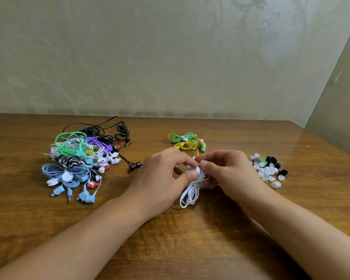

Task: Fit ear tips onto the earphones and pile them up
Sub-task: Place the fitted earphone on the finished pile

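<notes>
- Left hand (166,174) and right hand (226,170) meet at table centre, fingers curled; both pinch the white earphones (192,184), whose coiled cable hangs onto the table (190,239).
- Ear tips (268,168), white, black and green, lie loose just right of the right hand.
- Mixed earphone heap (79,160) sits far left; green and yellow earphones (187,142) lie just behind the hands.
- Bare wood extends along the near edge.

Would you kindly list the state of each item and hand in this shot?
White earphones: coiled, gripped by both hands just above the table.
Left hand: pinching the earbud.
Right hand: pinching at the earbud.
Big earphone heap: tangled, resting far left.
Green and yellow earphones: bundled, lying behind the hands.
Ear tips: loose, scattered at right.
</notes>
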